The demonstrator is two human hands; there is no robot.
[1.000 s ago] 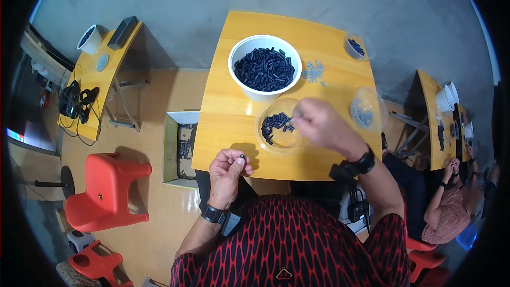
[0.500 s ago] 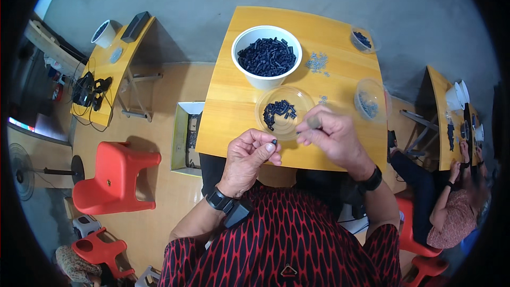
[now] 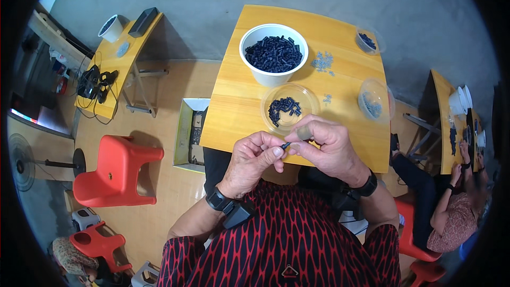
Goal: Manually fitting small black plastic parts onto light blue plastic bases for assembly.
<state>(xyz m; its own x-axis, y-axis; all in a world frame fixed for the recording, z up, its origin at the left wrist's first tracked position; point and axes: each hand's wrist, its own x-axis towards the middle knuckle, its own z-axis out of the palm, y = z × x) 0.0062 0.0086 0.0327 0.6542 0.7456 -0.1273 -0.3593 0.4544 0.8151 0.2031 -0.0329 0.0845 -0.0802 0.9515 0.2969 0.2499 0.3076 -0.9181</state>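
Between thumb and fingers, my left hand (image 3: 254, 160) pinches a small black cylindrical piece (image 3: 285, 145) by one end. My right hand (image 3: 333, 148) meets it from the other side, its thumb and forefinger closed at the piece's tip; whatever they grip is too small to make out. Something greyish-green covers a fingertip of that hand. Just beyond both hands, a clear shallow round container (image 3: 309, 107) holds several black pieces like it. Behind that stands a white bucket (image 3: 265, 77) filled with many more. Small shiny metal bits (image 3: 322, 62) lie loose on the yellow table (image 3: 234, 111).
Clear tubs stand along the table's right side, one with metal bits (image 3: 373, 107), one with black pieces (image 3: 366, 41). A red chair (image 3: 114, 172) and an open box (image 3: 190, 134) are on the floor to the left. At the right, another person (image 3: 451, 212) sits by a second table.
My right hand has come left and down to meet the black piece in my left hand. The hands were apart before. The view has shifted slightly.
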